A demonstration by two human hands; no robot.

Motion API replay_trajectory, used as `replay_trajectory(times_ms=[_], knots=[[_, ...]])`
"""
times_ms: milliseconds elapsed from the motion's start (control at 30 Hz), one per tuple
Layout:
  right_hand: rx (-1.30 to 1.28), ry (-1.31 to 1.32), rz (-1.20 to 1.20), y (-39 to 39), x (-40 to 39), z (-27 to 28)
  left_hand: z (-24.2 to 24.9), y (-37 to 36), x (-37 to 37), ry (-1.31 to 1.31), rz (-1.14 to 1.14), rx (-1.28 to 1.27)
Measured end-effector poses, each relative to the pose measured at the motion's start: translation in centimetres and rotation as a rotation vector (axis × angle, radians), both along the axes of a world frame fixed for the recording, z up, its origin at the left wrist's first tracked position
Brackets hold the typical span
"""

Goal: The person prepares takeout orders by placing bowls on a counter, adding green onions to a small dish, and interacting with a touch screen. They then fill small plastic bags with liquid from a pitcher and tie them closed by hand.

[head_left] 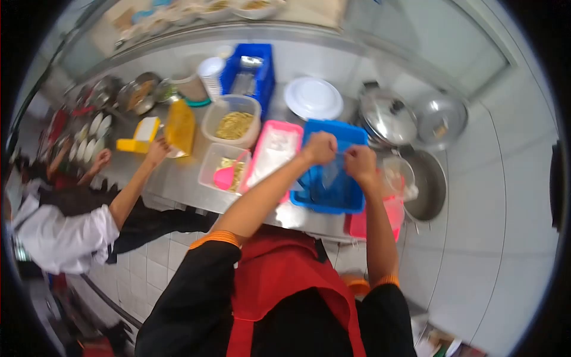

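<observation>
L grip (322, 148) fingertips hidden, white bowl (256, 13) pt. cropped (top)

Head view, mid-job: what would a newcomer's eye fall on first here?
Probably the bright blue tray right of the middle of the counter, with the wearer's left hand and right hand close together over it. Next, the red apron fills the lower middle. Farther left on the counter, a yellow box stands out beside a co-worker's hand.
</observation>
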State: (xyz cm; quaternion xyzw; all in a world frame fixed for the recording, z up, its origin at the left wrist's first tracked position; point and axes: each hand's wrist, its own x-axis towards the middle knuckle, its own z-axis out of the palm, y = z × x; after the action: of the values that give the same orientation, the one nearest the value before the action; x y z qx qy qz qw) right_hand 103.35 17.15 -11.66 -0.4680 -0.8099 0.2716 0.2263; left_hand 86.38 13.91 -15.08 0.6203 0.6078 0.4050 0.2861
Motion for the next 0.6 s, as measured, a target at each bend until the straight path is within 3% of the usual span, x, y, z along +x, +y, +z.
replay_trajectory(times_ms=[33,67,100,200,267,333,467,567,600], knots=[[0.109,-0.024,0.021,0.0,-0.1,0.0,1.3,0.0,-0.4,0.032,-0.055,-0.163],[0.222,-0.051,0.051,-0.1,-0.2,0.4,2.9,0.0,-0.7,-0.110,-0.073,-0.341],[0.171,-0.066,0.033,-0.4,-0.2,1.6,4.5,0.0,-1.0,-0.240,-0.083,-0.517],[0.139,-0.032,0.042,0.3,-0.4,2.3,7.1,0.0,-1.4,-0.238,-0.105,-0.541],[0.158,0.008,0.078,0.2,-0.7,3.2,7.8,0.3,-1.6,-0.375,-0.058,-0.529],[-0.087,0.248,0.006,0.2,-1.2,4.3,8.2,0.9,-1.9,-0.395,-0.073,-0.485],[-0.218,0.529,-0.120,0.5,-2.0,5.2,9.3,1.9,-2.3,-0.418,-0.086,-0.441],[-0.087,0.361,-0.125,1.7,-1.8,5.0,10.5,2.3,-2.6,-0.320,-0.096,-0.419],[0.402,0.174,-0.027,2.3,-1.8,4.3,11.0,2.5,-2.7,-0.252,-0.097,-0.408]])
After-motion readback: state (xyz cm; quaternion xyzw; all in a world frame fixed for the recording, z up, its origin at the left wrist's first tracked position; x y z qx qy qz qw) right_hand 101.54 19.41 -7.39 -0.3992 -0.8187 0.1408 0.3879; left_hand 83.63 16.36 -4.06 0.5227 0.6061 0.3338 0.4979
